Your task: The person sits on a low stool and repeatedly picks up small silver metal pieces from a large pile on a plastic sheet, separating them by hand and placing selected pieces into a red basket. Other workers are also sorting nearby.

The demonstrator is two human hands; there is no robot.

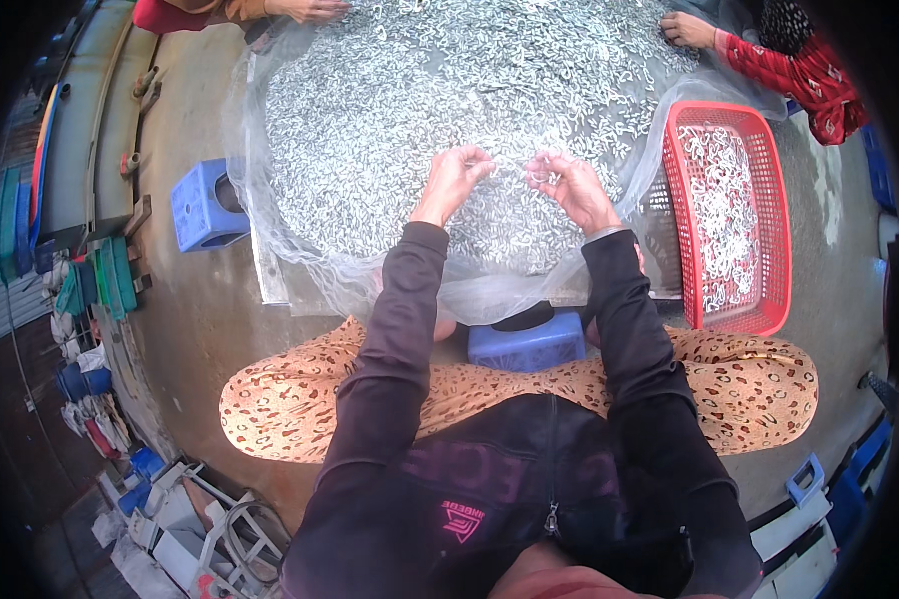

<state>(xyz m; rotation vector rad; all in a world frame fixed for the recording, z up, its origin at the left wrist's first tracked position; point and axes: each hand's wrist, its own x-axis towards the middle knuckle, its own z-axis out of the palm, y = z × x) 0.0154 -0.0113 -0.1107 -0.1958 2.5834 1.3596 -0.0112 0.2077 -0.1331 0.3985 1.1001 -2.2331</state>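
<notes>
While a blue stool (526, 342) sits nearest the person's knees, the left hand (451, 183) and right hand (572, 187) hover just beyond it over the heap of small metal clips (410, 90), fingertips pinched on one tiny clip (517, 166) between them; its long axis is too small to tell. Right of the heap lies a red basket (772, 200), long axis running near to far, and at the heap's far edge rest two other people's hands (686, 28).

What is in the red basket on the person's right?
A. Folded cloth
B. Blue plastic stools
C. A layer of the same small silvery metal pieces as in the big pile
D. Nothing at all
C: the red basket holds a spread of small silvery metal pieces like those in the big pile on the clear plastic sheet in front of the person.
</notes>
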